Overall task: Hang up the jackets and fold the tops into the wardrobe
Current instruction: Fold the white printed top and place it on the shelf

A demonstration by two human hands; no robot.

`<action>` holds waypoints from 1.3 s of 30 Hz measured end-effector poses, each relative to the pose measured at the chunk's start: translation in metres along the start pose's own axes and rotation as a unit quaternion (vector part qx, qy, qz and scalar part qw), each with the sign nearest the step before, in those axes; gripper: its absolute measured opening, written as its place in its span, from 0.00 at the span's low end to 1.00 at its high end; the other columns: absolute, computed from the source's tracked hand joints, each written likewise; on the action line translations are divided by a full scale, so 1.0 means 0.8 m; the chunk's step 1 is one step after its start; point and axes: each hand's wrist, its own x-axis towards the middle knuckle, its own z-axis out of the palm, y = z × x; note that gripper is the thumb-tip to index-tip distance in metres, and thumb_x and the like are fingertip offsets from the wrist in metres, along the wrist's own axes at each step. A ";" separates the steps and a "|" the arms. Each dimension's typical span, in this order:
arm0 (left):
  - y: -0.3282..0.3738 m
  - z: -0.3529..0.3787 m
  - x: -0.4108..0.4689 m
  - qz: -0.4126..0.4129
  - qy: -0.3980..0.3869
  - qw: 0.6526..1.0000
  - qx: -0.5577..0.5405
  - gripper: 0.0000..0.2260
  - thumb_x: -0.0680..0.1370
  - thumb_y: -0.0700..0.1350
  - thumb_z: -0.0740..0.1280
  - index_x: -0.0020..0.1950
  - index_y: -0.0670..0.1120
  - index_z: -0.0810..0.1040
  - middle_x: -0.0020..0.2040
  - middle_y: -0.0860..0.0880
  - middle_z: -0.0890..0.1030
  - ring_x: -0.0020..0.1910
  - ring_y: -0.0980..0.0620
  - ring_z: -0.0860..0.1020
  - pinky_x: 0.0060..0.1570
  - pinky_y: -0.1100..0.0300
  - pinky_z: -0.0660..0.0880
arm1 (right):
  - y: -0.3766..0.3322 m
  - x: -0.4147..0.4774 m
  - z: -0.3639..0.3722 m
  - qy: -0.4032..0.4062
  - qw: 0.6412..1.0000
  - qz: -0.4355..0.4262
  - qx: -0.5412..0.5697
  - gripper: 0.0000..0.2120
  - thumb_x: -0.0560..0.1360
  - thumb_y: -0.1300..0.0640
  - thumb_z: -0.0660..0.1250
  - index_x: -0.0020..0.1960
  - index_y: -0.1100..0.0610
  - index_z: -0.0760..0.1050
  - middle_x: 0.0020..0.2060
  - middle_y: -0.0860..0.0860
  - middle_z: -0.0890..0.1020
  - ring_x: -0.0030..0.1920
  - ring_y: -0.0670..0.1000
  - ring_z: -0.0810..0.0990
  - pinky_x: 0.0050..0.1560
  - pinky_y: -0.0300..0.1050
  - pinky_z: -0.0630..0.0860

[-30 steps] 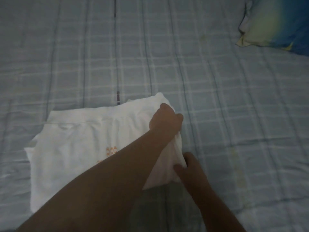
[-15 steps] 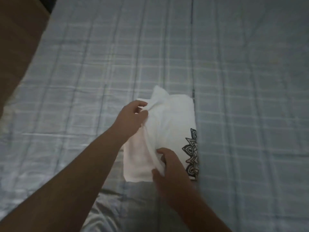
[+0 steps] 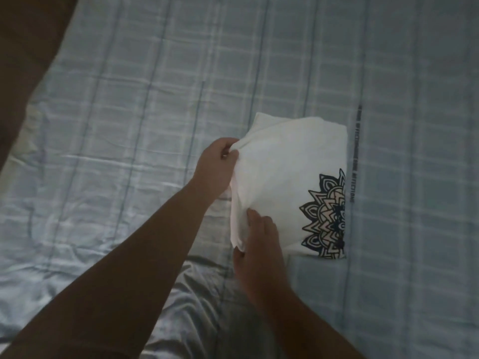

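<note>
Top (image 3: 287, 174), folded, was seen on bed (image 3: 124, 120); left edge was pinched by left hand (image 3: 214, 165); near-left corner was gripped by right hand (image 3: 260, 244).

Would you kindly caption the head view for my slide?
Left hand and right hand pinch a folded white mandala-print top on a plaid bedsheet.

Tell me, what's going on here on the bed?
A person is folding a white cloth top with a black mandala print on a pale blue checked bedsheet. The left hand pinches its upper left edge and the right hand grips its lower left edge. The top lies folded into a compact rectangle.
</note>
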 end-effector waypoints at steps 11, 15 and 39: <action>-0.028 0.016 -0.085 0.263 0.025 0.942 0.208 0.21 0.76 0.39 0.59 0.69 0.41 0.73 0.71 0.43 0.73 0.72 0.46 0.68 0.73 0.49 0.64 | 0.085 0.022 -0.072 0.157 0.985 -0.068 0.014 0.23 0.69 0.68 0.60 0.62 0.59 0.76 0.60 0.55 0.77 0.63 0.56 0.73 0.69 0.52 0.68; -0.038 0.064 -0.123 0.340 -0.077 0.857 0.380 0.23 0.82 0.46 0.56 0.77 0.42 0.65 0.79 0.41 0.61 0.80 0.43 0.54 0.77 0.45 0.55 | 0.139 0.047 -0.086 0.156 0.974 -0.131 -0.095 0.23 0.78 0.60 0.59 0.71 0.62 0.69 0.73 0.59 0.69 0.74 0.59 0.64 0.73 0.63 0.60; -0.070 0.055 -0.122 0.356 -0.177 0.729 0.557 0.49 0.72 0.63 0.69 0.81 0.41 0.50 0.81 0.40 0.51 0.80 0.40 0.48 0.77 0.43 0.53 | 0.218 0.042 -0.103 -0.117 0.906 -0.228 -0.337 0.53 0.69 0.37 0.70 0.81 0.57 0.46 0.80 0.56 0.49 0.80 0.56 0.45 0.78 0.56 0.49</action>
